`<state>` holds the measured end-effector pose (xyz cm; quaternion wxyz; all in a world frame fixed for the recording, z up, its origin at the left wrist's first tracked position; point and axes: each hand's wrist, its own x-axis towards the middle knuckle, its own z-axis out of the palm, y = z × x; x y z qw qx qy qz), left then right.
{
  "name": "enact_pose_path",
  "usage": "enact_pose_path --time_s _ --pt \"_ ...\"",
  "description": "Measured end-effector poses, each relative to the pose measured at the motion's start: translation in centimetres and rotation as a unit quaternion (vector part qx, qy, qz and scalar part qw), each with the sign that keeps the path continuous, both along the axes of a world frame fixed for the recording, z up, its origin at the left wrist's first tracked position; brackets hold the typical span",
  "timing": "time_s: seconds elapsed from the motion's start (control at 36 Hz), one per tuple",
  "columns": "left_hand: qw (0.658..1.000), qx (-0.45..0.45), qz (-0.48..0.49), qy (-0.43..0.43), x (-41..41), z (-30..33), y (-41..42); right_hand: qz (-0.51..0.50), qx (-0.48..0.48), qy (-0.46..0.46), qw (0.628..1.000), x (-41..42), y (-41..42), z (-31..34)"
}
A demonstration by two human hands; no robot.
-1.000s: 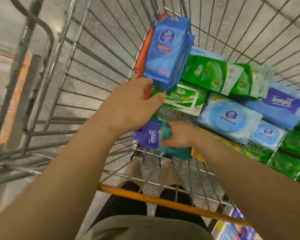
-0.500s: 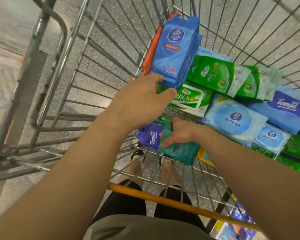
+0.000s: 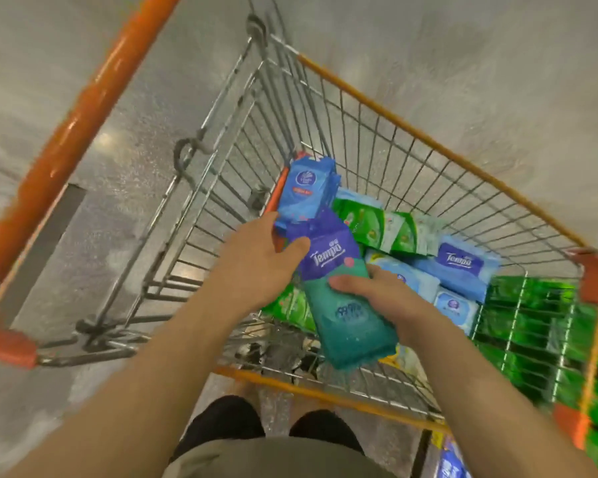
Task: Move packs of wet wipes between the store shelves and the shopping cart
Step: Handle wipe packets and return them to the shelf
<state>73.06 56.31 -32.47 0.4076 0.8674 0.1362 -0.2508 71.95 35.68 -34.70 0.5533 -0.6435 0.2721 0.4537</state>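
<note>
My left hand [image 3: 256,263] grips the lower end of a blue wipes pack [image 3: 304,194], held upright above the wire shopping cart [image 3: 377,139]. My right hand [image 3: 377,298] holds a purple and teal Tempo pack [image 3: 342,298] from its right side, thumb across the front, lifted over the cart's near end. Inside the cart lie green packs [image 3: 370,222], a blue Tempo pack [image 3: 463,267] and light blue packs [image 3: 453,305].
The cart has an orange handle [image 3: 69,139] at the left and orange rim trim [image 3: 428,139]. Green packs on a store shelf [image 3: 532,332] show through the cart's right wall. My legs and shoes stand behind the cart's near rail [image 3: 308,388].
Both hands have risen out of the cart bottom. The purple and teal pack is lifted up beside the blue pack. The view has pulled back and tilted, showing the whole cart.
</note>
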Motion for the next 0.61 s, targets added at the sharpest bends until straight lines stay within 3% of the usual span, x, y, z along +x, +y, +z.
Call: enact_pose_path --time_s 0.14,0.28,0.36,0.61 --pt "0.982 -0.171 0.033 0.072 -1.1 4.3 -3.2 -0.213 0.082 -0.039 0.973 -1.2 0.0 7.5" --pt "0.906 -0.404 0.065 0.107 -2.9 7.4 -6.0 -0.314 0.175 -0.066 0.931 -3.1 0.2 14.0" --pt "0.858 -0.491 0.056 0.139 -3.3 9.0 -7.2 -0.352 0.152 -0.120 0.916 -4.7 0.2 16.5" --pt "0.834 -0.524 -0.025 0.170 -5.8 14.5 -12.8 -0.396 0.003 -0.287 0.872 -12.3 -4.0 22.8"
